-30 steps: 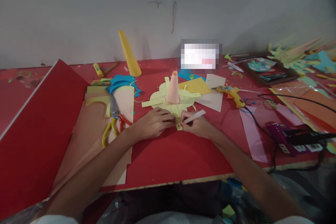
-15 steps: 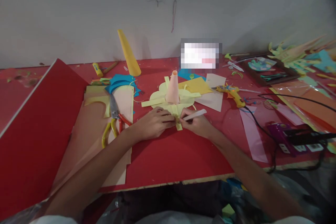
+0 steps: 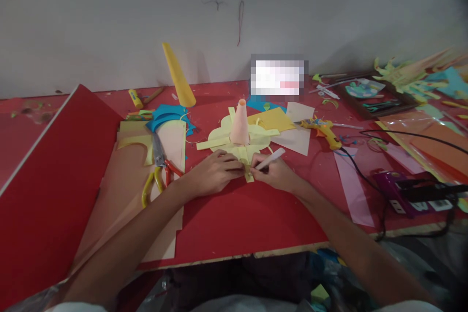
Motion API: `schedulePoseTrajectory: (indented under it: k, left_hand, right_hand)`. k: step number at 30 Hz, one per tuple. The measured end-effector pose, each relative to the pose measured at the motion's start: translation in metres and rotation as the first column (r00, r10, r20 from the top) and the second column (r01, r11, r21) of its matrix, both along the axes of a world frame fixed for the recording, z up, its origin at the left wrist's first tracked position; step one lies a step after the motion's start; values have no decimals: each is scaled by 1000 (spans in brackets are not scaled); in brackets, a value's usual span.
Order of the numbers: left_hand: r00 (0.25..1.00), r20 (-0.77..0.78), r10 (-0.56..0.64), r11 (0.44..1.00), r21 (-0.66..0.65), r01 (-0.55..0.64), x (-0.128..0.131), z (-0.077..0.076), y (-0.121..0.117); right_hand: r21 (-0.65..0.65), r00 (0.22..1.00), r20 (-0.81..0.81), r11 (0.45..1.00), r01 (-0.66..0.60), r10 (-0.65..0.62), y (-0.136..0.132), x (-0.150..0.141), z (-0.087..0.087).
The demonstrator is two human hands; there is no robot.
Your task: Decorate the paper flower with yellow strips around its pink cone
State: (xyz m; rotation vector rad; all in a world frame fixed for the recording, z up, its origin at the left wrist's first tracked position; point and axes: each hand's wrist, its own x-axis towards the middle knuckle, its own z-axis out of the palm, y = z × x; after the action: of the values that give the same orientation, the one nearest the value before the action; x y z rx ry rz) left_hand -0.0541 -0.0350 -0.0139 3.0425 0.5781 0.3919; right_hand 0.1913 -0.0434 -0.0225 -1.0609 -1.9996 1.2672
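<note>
Pale yellow paper cutout (image 3: 261, 141) on the red surface (image 3: 226, 224), mid-scene.
Upright on its middle stands a pinkish paper cone (image 3: 240, 124), with flat strips (image 3: 209, 146) running outward around the base. The left hand (image 3: 219, 173) lies at the near strip (image 3: 249, 178), fingers touching it; whether they pinch it, I cannot tell. The right hand (image 3: 272, 171) grasps a white pen (image 3: 270, 158), its lower end down by that same strip. To the left, scissors (image 3: 158, 153) lie on stacked paper sheets (image 3: 127, 180); to the right lies a yellow glue gun (image 3: 330, 137). A tall yellow cone (image 3: 179, 75) leans left on the far side.
</note>
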Motion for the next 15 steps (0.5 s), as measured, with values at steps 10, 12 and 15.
schedulePoseTrajectory:
  k: [10,12,15]
  left_hand:
    - [1000,22,-7,1000,-2,7,0,-1,0]
    - [1000,28,-4,1000,-13,5,0,-1,0]
    - [1000,23,1,999,-45,0,-2,-2,0]
  right_hand:
    - [47,1000,11,999,23,-23,-1,-2,-9]
    - [-18,998,-52,999,26,-27,0,1,-8]
    - [-149,985,-159,988,48,-72,4,9,-2]
